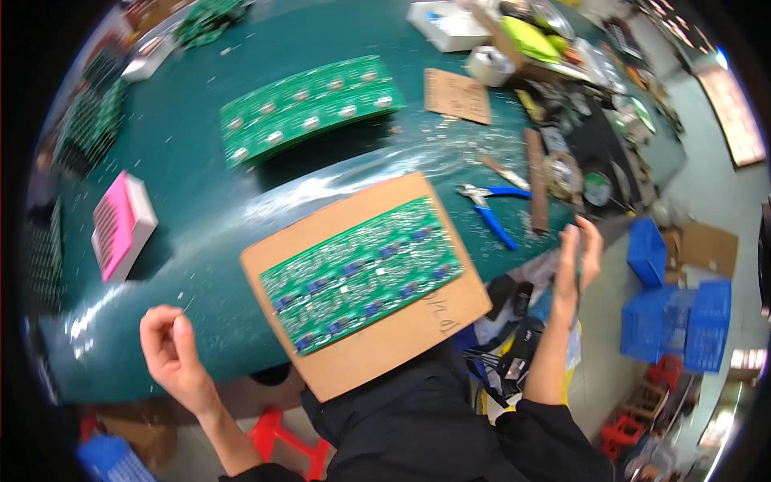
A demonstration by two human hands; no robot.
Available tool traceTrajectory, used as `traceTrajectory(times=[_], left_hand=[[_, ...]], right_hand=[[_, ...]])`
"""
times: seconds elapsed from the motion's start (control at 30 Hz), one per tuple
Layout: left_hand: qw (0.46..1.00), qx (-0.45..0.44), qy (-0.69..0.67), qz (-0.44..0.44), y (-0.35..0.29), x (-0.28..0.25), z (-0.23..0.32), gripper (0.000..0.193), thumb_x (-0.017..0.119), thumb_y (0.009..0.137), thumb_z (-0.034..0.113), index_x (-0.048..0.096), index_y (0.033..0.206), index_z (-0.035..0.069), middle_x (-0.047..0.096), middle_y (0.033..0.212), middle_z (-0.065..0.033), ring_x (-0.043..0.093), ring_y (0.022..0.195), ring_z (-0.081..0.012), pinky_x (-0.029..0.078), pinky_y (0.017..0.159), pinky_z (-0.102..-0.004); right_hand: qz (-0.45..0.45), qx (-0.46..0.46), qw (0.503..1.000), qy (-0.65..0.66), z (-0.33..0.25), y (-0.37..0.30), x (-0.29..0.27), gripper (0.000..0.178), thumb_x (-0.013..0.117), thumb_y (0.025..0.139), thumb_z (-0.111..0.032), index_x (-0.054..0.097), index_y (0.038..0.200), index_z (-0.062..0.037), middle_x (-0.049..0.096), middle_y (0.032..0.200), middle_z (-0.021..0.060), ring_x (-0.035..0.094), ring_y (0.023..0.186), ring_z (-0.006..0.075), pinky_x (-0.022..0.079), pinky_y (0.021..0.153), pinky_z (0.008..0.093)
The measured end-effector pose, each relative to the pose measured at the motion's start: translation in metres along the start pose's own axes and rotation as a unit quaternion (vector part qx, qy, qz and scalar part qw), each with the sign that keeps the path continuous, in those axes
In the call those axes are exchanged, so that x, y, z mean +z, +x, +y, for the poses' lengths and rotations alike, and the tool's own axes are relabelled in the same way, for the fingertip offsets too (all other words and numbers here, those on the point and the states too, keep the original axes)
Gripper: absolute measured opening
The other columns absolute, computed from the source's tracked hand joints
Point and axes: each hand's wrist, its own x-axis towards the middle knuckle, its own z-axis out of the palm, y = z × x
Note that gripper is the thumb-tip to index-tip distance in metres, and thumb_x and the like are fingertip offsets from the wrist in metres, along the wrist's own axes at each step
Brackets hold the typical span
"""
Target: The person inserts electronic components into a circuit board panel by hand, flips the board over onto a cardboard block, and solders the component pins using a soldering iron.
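On a brown cardboard sheet point(361, 365) at the table's near edge lies a green circuit board point(321, 325) with rows of dark blue parts and small solder points. My left hand point(175, 357) is raised to the left of the cardboard, apart from it, fingers curled in beside the thumb, with nothing visible in them. Off to the right, my right hand point(577, 261) hovers past the table edge, thumb and finger apart, touching neither board nor cardboard. Blue-handled cutters point(498, 213) lie open on the table between the board and my right hand.
A stack of green boards point(313, 108) stands farther back on the green table point(189, 217). At left sits a pink-and-white block point(124, 225). Tape rolls point(562, 173), a brown strip point(536, 181) and small tools crowd the right. Blue bins point(675, 321) stand on the floor.
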Motion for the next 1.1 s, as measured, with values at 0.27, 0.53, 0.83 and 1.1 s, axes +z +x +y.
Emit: traceTrajectory(times=[0.27, 0.53, 0.83, 1.1], left_hand=[[0.985, 0.038, 0.071, -0.15, 0.009, 0.03, 0.014, 0.012, 0.065, 0.081, -0.003, 0.059, 0.089, 0.004, 0.052, 0.084, -0.0035, 0.047, 0.068, -0.0091, 0.041, 0.058, -0.022], [0.94, 0.216, 0.147, -0.22, 0.019, 0.052, -0.015, 0.017, 0.066, 0.077, -0.002, 0.055, 0.088, 0.002, 0.064, 0.093, -0.011, 0.062, 0.08, -0.027, 0.051, 0.069, -0.0359], [0.945, 0.158, 0.141, -0.248, 0.022, 0.056, -0.028, 0.015, 0.064, 0.079, -0.004, 0.055, 0.088, 0.004, 0.068, 0.096, -0.0107, 0.064, 0.084, -0.0253, 0.052, 0.073, -0.0332], [0.947, 0.156, 0.129, -0.247, 0.024, 0.058, -0.029, 0.014, 0.064, 0.079, -0.004, 0.055, 0.087, 0.003, 0.067, 0.094, -0.0113, 0.065, 0.082, -0.0256, 0.052, 0.073, -0.0333]], right_hand=[[-0.048, 0.007, 0.983, 0.177, -0.066, -0.028, -0.018, 0.027, 0.058, 0.092, -0.003, 0.054, 0.118, 0.0008, 0.063, 0.103, 0.0127, 0.053, 0.075, 0.0088, 0.045, 0.066, 0.0213], [-0.387, -0.088, 0.792, 0.464, -0.188, -0.115, 0.02, 0.031, 0.072, 0.079, -0.003, 0.053, 0.104, 0.0012, 0.063, 0.101, 0.0279, 0.067, 0.085, 0.0301, 0.056, 0.067, 0.0363], [-0.426, -0.119, 0.807, 0.393, -0.203, -0.125, 0.041, 0.029, 0.073, 0.075, 0.001, 0.053, 0.096, 0.0045, 0.065, 0.093, 0.024, 0.068, 0.079, 0.0303, 0.057, 0.066, 0.0357], [-0.421, -0.126, 0.813, 0.382, -0.205, -0.128, 0.047, 0.028, 0.074, 0.074, 0.002, 0.055, 0.095, 0.0045, 0.065, 0.093, 0.0239, 0.068, 0.079, 0.0311, 0.057, 0.067, 0.0351]])
